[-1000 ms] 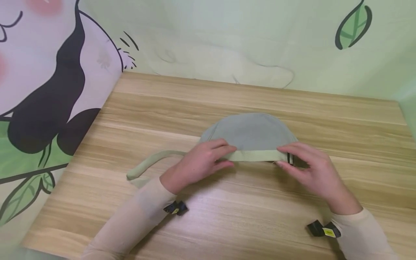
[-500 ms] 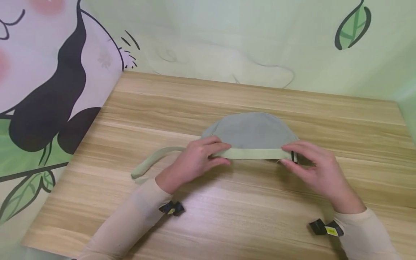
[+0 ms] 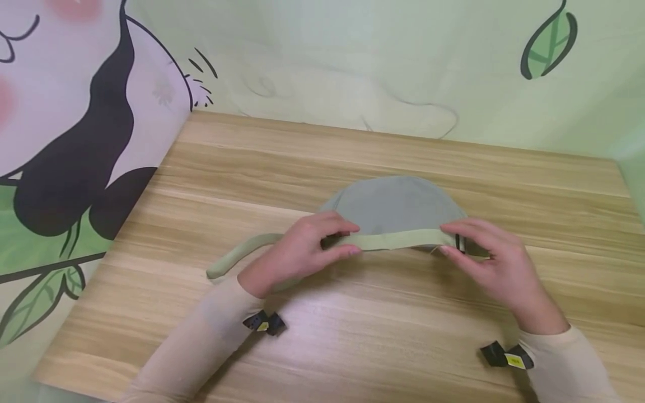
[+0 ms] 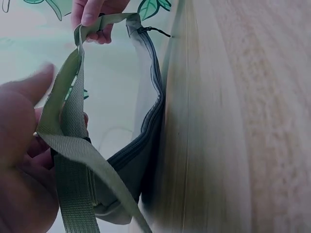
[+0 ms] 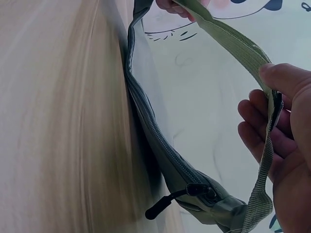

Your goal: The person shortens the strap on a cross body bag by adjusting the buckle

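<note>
A grey-green waist bag [image 3: 403,204] stands on the table, its zipper [image 5: 160,141] with a black pull [image 5: 165,204] showing in the right wrist view. Its pale green strap [image 3: 390,240] runs between both hands, raised off the tabletop. My left hand [image 3: 297,246] has its fingers curled behind the strap, the thumb held a little away from it in the left wrist view. My right hand [image 3: 496,266] pinches the strap between thumb and fingers, close to a black slider buckle [image 3: 459,243]. Part of the bag is hidden behind the hands.
A loose strap end [image 3: 242,252] curves out left of the left forearm. The wood-grain table [image 3: 383,341] meets a pale green printed wall [image 3: 327,61] at the back, and a panda print [image 3: 101,123] at the left. Black devices [image 3: 506,357] sit on both wrists.
My hands have moved slightly apart along the strap. The stretch between them, straight half a second ago, now bends in a wave. The loose end has shifted a little right.
</note>
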Demonstrator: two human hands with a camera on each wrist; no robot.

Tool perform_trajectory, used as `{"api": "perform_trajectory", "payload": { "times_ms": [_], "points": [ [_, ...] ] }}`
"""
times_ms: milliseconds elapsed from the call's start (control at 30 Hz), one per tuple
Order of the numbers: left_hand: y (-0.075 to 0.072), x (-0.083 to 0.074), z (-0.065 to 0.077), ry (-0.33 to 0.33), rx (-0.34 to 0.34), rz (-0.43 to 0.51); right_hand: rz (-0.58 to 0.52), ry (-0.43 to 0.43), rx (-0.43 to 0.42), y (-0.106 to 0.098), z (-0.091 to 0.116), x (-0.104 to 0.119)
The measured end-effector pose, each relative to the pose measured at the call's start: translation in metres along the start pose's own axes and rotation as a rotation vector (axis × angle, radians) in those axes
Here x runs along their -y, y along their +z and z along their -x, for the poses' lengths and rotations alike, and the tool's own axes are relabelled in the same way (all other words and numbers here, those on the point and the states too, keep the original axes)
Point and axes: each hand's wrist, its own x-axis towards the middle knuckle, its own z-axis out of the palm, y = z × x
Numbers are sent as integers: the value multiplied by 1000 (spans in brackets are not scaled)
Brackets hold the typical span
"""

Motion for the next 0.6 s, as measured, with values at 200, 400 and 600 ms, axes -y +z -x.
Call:
{"api": "perform_trajectory", "payload": {
  "times_ms": [200,400,600],
  "points": [
    [4,-1,-2,78,-2,-38,-9,-29,-19,2,-1,0],
    [8,0,-2,165,-16,-100,-23,-27,-18,2,-2,-1],
    [8,-1,-2,162,-28,-145,-4,-23,-17,1,-2,0]
  ]
}}
